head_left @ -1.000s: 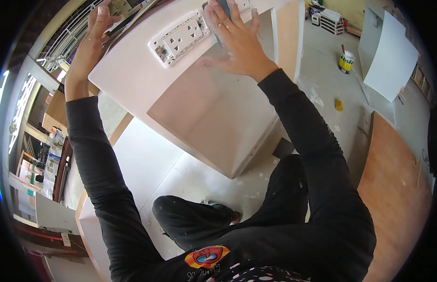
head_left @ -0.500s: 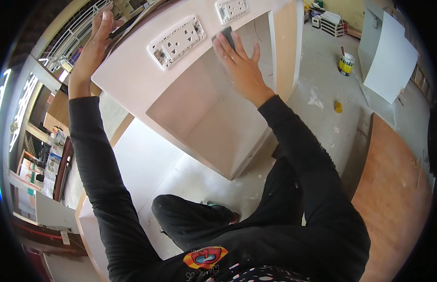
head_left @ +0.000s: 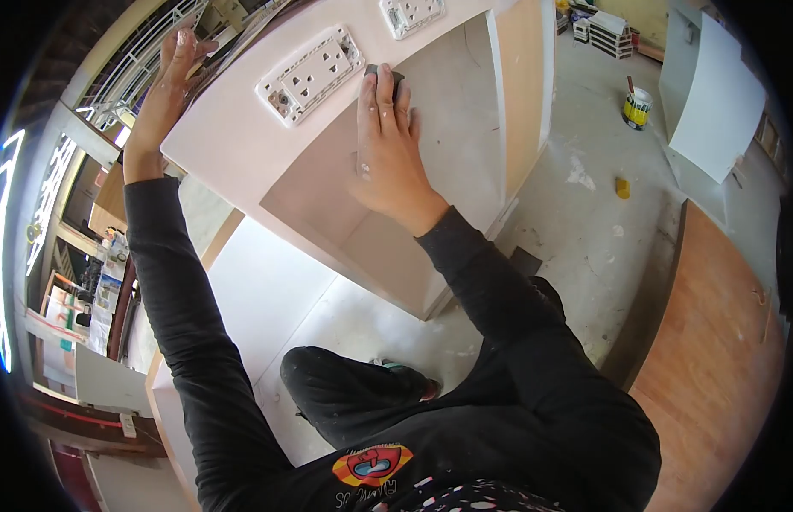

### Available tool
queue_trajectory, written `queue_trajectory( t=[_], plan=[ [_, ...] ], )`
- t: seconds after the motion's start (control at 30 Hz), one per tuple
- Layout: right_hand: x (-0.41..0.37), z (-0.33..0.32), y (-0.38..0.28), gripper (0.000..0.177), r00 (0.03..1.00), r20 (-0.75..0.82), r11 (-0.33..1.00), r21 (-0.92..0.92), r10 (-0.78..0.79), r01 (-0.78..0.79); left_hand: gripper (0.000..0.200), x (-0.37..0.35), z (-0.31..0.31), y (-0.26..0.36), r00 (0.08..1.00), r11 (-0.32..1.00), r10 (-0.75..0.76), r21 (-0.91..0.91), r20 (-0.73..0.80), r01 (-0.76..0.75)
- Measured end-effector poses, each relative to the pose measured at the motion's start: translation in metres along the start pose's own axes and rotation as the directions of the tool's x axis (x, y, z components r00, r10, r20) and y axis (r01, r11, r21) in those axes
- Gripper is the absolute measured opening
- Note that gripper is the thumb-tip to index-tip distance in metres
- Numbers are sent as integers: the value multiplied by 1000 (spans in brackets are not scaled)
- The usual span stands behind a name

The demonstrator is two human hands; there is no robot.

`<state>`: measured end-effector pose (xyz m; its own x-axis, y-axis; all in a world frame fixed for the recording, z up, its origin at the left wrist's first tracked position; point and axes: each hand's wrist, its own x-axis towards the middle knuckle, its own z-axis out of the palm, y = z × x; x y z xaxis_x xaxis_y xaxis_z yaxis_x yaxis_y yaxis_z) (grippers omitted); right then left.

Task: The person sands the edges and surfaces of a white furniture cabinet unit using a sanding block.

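Note:
My right hand (head_left: 388, 154) holds a small dark block (head_left: 384, 75) under its fingertips, against the edge of the pale pinkish-white cabinet panel (head_left: 217, 132), just below and right of a white double socket (head_left: 312, 75). A second white socket (head_left: 411, 12) sits farther along the same panel. At the upper left my left hand (head_left: 173, 81) rests by the panel's far corner, its fingers partly apart, with no held object visible. Below the panel is the cabinet's open compartment (head_left: 371, 213).
A yellow-labelled paint can (head_left: 636, 109) and a small yellow object (head_left: 622, 188) stand on the grey floor at right. A curved wooden board (head_left: 712, 350) lies at lower right. White panels (head_left: 717, 102) lean at upper right. My bent knee (head_left: 328, 384) is below the cabinet.
My right hand has moved left along the panel edge with the dark block, toward the nearer socket. My left hand stays by the corner. The view has shifted slightly.

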<state>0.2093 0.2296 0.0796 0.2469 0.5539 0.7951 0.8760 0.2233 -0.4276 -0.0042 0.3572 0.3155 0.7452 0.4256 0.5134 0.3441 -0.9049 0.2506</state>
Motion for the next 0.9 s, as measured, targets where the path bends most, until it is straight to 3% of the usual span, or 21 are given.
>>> queue_trajectory(
  t=[0.07, 0.1, 0.23, 0.27, 0.33, 0.4, 0.47, 0.57, 0.67, 0.8, 0.83, 0.9],
  plan=[
    [6, 9, -1, 95, 971, -236, 943, 315, -30, 106, 51, 2, 1, 6, 997, 995, -69, -80, -34, 66],
    [4, 11, 0, 95, 972, -235, 943, 317, -29, 105, 49, 2, 2, 9, 986, 976, -153, -170, -70, 139],
    [2, 5, -9, 94, 978, -206, 996, 83, -17, 35, 56, 2, 6, 8, 999, 1000, 17, 6, -27, -17],
    [1, 5, -12, 93, 982, -189, 1000, -12, 22, -24, 54, 2, 9, 11, 995, 996, -35, -83, -91, 28],
    [1, 9, -9, 99, 978, -209, 999, -25, 17, -23, 53, 2, 11, 19, 984, 982, -91, -175, -151, 64],
    [2, 11, -6, 106, 974, -227, 999, -36, 14, -23, 83, 0, 11, 28, 970, 979, -195, -90, -142, 183],
    [8, 4, -5, 91, 969, -247, 997, -75, 1, -20, 83, 2, 10, 25, 972, 983, -178, -62, -152, 171],
    [29, 3, 12, 89, 955, -294, 999, -29, -42, 35, 82, 3, 9, 21, 975, 986, -165, -45, -148, 160],
    [5, 10, -5, 88, 971, -232, 998, -32, 51, -59, 83, 2, 9, 23, 975, 985, -170, -54, -140, 164],
    [10, -2, 0, 88, 980, -189, 996, -48, 69, -80, 83, 1, 19, 35, 954, 974, -226, -69, -195, 217],
    [21, 0, 8, 88, 971, -238, 999, -26, 30, -37, 83, 0, 18, 32, 953, 972, -234, -69, -190, 225],
    [19, 4, 9, 89, 958, -285, 1000, -10, -19, 16, 83, 2, 12, 23, 984, 994, -108, -24, -142, 106]
  ],
)
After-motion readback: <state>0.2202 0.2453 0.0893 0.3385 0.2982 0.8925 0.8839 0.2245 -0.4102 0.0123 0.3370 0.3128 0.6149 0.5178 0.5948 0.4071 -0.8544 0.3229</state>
